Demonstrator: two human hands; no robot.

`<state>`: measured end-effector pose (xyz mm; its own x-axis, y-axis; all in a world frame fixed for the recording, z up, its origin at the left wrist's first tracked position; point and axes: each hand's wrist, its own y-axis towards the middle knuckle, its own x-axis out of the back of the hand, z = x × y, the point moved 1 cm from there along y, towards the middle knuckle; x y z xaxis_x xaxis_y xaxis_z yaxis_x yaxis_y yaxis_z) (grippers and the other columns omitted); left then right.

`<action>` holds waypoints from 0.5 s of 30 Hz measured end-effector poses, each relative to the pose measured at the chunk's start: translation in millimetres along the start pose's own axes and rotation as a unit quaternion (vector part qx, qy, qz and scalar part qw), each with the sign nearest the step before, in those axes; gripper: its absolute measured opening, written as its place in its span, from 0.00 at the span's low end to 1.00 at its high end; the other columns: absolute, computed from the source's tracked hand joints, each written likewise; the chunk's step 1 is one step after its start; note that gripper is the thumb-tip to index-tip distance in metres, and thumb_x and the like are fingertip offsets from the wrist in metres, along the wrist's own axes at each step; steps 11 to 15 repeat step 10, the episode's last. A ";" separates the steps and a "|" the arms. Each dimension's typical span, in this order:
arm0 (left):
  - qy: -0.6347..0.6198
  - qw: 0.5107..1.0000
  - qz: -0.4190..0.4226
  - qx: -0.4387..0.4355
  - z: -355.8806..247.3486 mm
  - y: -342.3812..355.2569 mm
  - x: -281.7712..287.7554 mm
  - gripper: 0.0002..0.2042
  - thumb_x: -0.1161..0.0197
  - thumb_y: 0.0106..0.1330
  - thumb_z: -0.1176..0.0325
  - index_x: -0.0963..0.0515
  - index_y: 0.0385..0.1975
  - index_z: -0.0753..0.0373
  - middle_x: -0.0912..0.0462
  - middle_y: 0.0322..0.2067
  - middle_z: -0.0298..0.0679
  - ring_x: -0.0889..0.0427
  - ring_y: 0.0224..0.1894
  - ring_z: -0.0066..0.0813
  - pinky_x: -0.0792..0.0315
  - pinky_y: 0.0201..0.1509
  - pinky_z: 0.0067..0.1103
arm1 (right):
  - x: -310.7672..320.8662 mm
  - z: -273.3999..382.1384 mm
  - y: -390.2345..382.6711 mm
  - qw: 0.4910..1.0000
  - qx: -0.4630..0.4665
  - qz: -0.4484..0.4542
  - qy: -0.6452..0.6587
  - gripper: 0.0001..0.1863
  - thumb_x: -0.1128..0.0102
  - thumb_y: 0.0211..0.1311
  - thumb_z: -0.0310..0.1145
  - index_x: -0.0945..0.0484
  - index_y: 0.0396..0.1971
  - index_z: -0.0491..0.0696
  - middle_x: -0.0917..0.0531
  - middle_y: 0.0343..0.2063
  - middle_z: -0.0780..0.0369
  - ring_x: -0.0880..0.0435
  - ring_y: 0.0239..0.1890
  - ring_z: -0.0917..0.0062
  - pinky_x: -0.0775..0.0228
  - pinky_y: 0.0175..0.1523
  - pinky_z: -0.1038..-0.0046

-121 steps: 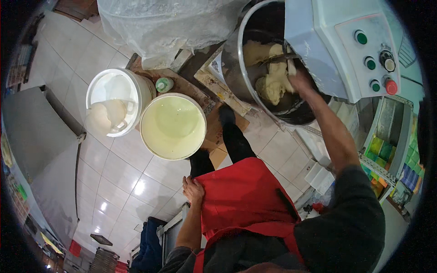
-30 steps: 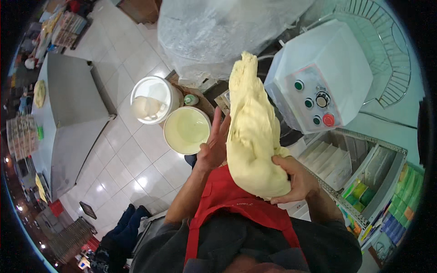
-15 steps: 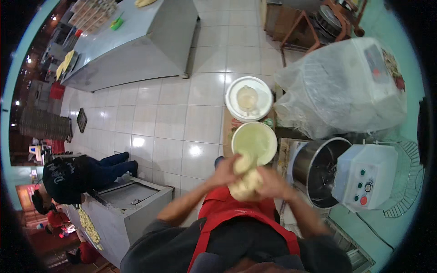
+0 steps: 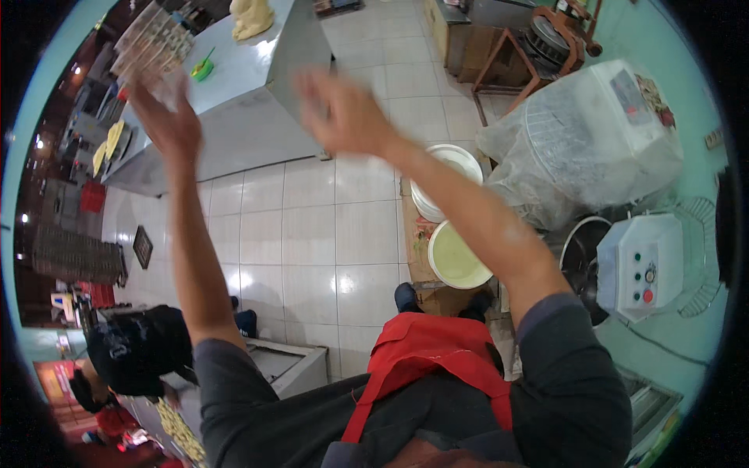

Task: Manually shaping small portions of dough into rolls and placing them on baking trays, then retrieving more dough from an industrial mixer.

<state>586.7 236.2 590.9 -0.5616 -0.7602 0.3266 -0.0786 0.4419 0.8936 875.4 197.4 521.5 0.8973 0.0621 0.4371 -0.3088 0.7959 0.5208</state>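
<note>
Both my arms stretch forward, away from my body. My left hand [image 4: 165, 121] is raised with its fingers apart and nothing in it, in front of the grey metal worktable [image 4: 226, 117]. My right hand [image 4: 339, 113], smeared by motion, is also empty, its fingers loosely spread beside the table's right end. A pale lump of dough [image 4: 251, 19] sits on the tabletop beyond my hands. Near it stands a small green bowl [image 4: 203, 70] with a utensil in it. The white bucket [image 4: 460, 257] of yellowish-green liquid is below my right forearm.
A white-lidded bucket [image 4: 456, 160] stands behind the open one. On the right are a plastic-covered machine [image 4: 577, 140] and a mixer [image 4: 644, 265] with a steel bowl. At left a co-worker in black [image 4: 140, 343] bends over a table holding small dough pieces [image 4: 179, 429].
The dough I held over the open bucket has left my hands. Both hands have swung forward and left, and the fingers have opened. More of the dough on the far table now shows.
</note>
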 end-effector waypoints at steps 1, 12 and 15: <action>0.055 0.995 0.066 -0.057 10.6 -58.8 -5.1 0.34 0.30 0.71 0.68 0.38 0.73 0.72 0.31 0.69 0.57 0.31 0.73 0.54 0.37 0.77 0.40 | -11.9 -18.0 -66.8 0.998 -0.012 0.057 -0.016 0.22 0.34 0.65 0.35 0.21 0.58 0.45 0.13 0.50 0.50 0.13 0.53 0.54 0.21 0.59 0.57; -0.053 0.731 0.643 0.223 23.1 -529.7 96.2 0.37 0.23 0.62 0.61 0.30 0.66 0.78 0.24 0.64 0.66 0.28 0.69 0.68 0.34 0.74 0.47 | 24.3 42.2 -669.8 0.773 -0.602 0.198 0.046 0.28 0.28 0.56 0.44 0.15 0.56 0.46 0.12 0.48 0.46 0.14 0.55 0.52 0.24 0.61 0.51; -0.053 0.731 0.643 0.223 23.1 -529.7 96.2 0.37 0.23 0.62 0.61 0.30 0.66 0.78 0.24 0.64 0.66 0.28 0.69 0.68 0.34 0.74 0.47 | 24.3 42.2 -669.8 0.773 -0.602 0.198 0.046 0.28 0.28 0.56 0.44 0.15 0.56 0.46 0.12 0.48 0.46 0.14 0.55 0.52 0.24 0.61 0.51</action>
